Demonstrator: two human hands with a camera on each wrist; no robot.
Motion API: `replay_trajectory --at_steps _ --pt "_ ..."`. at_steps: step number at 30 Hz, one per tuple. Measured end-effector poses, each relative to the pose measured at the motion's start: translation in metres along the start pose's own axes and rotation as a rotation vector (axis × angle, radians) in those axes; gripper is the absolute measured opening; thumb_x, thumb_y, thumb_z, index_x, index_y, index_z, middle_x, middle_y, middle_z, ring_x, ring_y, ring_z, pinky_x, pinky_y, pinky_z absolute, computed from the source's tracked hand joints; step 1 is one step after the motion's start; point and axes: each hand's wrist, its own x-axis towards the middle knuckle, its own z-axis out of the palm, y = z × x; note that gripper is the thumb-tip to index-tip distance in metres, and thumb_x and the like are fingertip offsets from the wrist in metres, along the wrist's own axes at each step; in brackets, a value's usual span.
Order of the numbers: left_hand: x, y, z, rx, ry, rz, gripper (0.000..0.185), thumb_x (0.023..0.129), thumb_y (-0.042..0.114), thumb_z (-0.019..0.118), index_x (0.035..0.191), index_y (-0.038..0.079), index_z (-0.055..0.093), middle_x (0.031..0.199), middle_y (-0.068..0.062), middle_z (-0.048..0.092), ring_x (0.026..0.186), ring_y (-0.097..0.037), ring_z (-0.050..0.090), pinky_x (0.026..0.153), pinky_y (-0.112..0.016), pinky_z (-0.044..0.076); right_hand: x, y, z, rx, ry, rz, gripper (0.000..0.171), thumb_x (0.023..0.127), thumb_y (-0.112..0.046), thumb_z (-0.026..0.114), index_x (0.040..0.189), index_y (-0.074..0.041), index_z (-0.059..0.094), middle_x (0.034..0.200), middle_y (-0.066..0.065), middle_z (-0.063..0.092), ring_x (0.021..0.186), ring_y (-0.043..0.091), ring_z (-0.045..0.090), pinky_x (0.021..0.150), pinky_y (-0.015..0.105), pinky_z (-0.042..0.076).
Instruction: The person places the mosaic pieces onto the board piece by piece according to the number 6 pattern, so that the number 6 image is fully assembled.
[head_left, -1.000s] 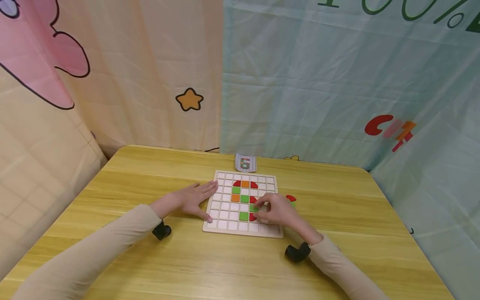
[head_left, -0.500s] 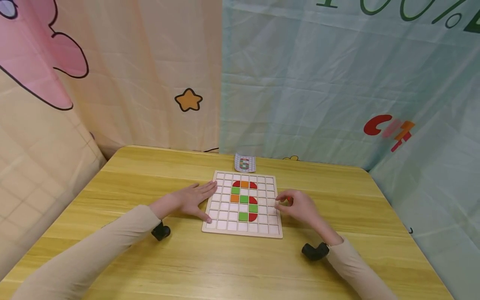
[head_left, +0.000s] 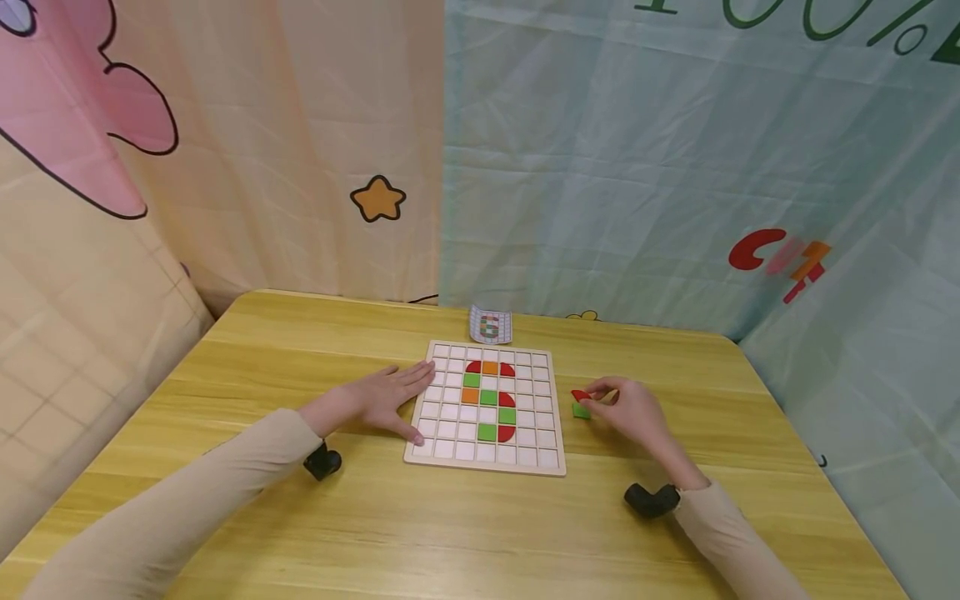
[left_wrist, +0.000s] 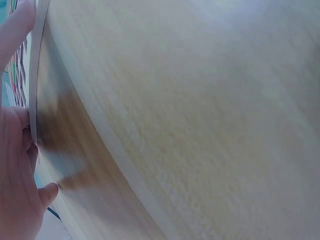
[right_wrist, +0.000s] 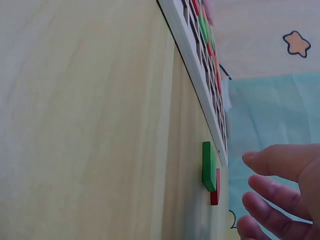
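Note:
My left hand [head_left: 378,402] lies with fingers spread, its fingertips and thumb on the left edge of a white gridded board [head_left: 483,468]. In the left wrist view that hand [left_wrist: 17,182] is at the frame's left side, against the board's rim. Just right of the board lie a green square tile [head_left: 581,411] and a red rounded tile [head_left: 579,395]. My right hand [head_left: 630,410] hovers beside them, thumb and index finger apart. In the right wrist view nothing sits between its fingers, and the green tile [right_wrist: 208,166] and red tile [right_wrist: 215,189] rest on the table.
Red, green and orange tiles fill some cells in the middle of the board, among them an orange tile [head_left: 490,368]. A small patterned card [head_left: 491,325] stands behind it. Printed curtains [head_left: 600,167] hang beyond the wooden table [head_left: 262,342].
My right hand has moved from over the board's tiles rightward to the two loose tiles, uncovering the board. The left hand has stayed in place.

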Motion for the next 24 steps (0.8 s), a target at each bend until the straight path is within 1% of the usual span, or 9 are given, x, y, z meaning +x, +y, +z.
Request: replay_trajectory --at_steps 4,7,11,14,19,24 --pt "-0.001 0.001 -0.001 -0.002 -0.003 0.002 0.112 0.08 0.072 0.057 0.155 0.005 0.007 0.163 -0.011 0.001 0.151 -0.027 0.004 0.12 -0.055 0.012 0.002 0.003 0.001 -0.005 0.004 0.012 0.026 0.083 -0.029 0.075 0.099 -0.008 0.074 0.086 0.006 0.071 0.068 0.013 0.061 0.058 0.026 0.047" --pt "0.0 0.001 -0.001 -0.002 -0.001 0.008 0.111 0.08 0.071 0.057 0.155 0.005 0.007 0.163 -0.011 0.001 0.151 -0.027 0.004 0.119 -0.055 0.012 0.004 0.004 0.002 0.002 0.007 0.032 0.027 0.083 -0.03 0.074 0.099 -0.008 0.074 0.086 0.006 0.072 0.072 0.016 0.064 0.062 0.029 0.049" --pt "0.0 0.0 -0.001 0.0 0.002 0.014 0.111 0.08 0.071 0.056 0.155 0.004 0.007 0.163 -0.012 0.001 0.151 -0.027 0.004 0.119 -0.056 0.013 0.007 0.006 0.004 -0.002 0.011 0.054 0.027 0.083 -0.03 0.074 0.097 -0.007 0.074 0.086 0.007 0.072 0.077 0.019 0.065 0.067 0.032 0.051" --pt "0.0 0.0 -0.001 0.0 -0.003 0.011 0.112 0.08 0.072 0.056 0.155 0.005 0.007 0.163 -0.011 0.001 0.151 -0.027 0.004 0.12 -0.055 0.012 0.01 0.006 0.007 -0.009 0.008 0.069 0.027 0.083 -0.03 0.075 0.094 -0.006 0.073 0.084 0.006 0.072 0.076 0.019 0.064 0.067 0.03 0.05" --pt "0.001 -0.001 0.0 0.002 -0.006 0.006 0.112 0.08 0.073 0.055 0.155 0.006 0.006 0.163 -0.01 0.0 0.151 -0.026 0.003 0.12 -0.054 0.011 0.015 0.005 0.01 -0.017 0.0 0.071 0.025 0.081 -0.029 0.076 0.089 -0.006 0.073 0.08 0.005 0.071 0.072 0.016 0.062 0.063 0.027 0.046" --pt "0.001 -0.002 0.0 -0.002 -0.003 0.008 0.112 0.08 0.074 0.054 0.155 0.006 0.006 0.163 -0.01 0.0 0.151 -0.026 0.003 0.12 -0.054 0.011 0.02 0.005 0.011 -0.019 -0.022 0.071 0.024 0.082 -0.028 0.075 0.091 -0.006 0.074 0.082 0.005 0.072 0.074 0.016 0.062 0.065 0.027 0.046"
